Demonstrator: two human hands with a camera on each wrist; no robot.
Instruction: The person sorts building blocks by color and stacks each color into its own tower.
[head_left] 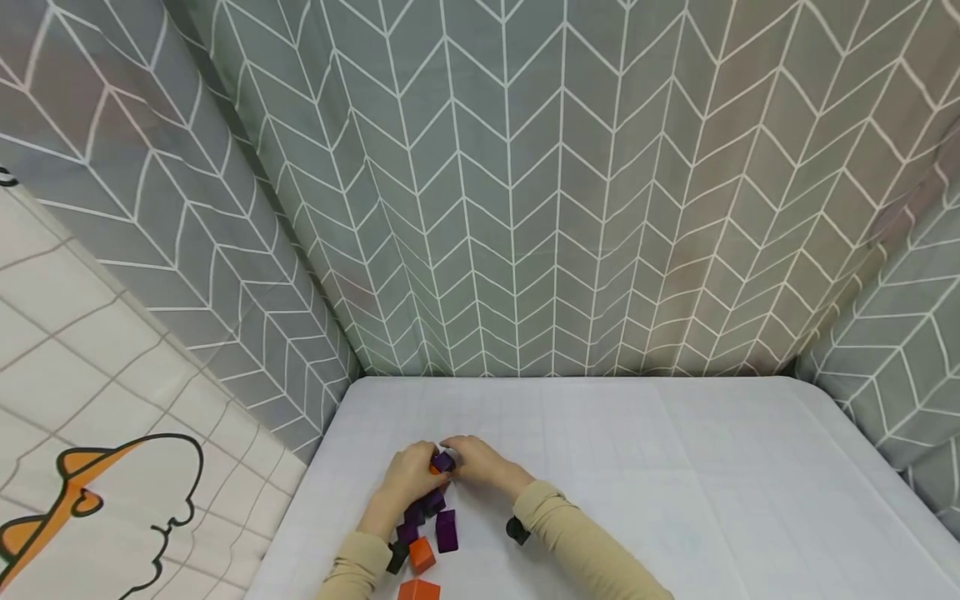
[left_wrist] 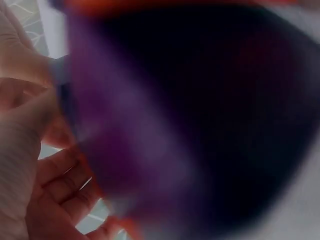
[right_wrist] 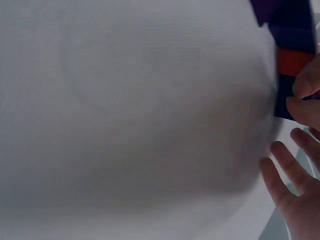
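Note:
Side by side in the head view, my left hand (head_left: 408, 478) and right hand (head_left: 486, 463) meet at a chain of blocks on the left part of the table. A purple block (head_left: 446, 462) sits between the fingertips, with an orange block (head_left: 435, 469) just beside it. My left hand grips around the orange block, and my right fingers pinch the purple one from the other side. In the right wrist view two digits press on a dark purple block (right_wrist: 284, 95) below an orange block (right_wrist: 294, 61). A blurred purple block (left_wrist: 115, 125) fills much of the left wrist view.
More purple blocks (head_left: 432, 502) run toward me beside the left forearm. A separate purple block (head_left: 446, 532), an orange block (head_left: 422, 555) and another orange block (head_left: 419, 591) lie nearer. The white-covered table (head_left: 675, 483) meets a patterned grey curtain (head_left: 540, 208).

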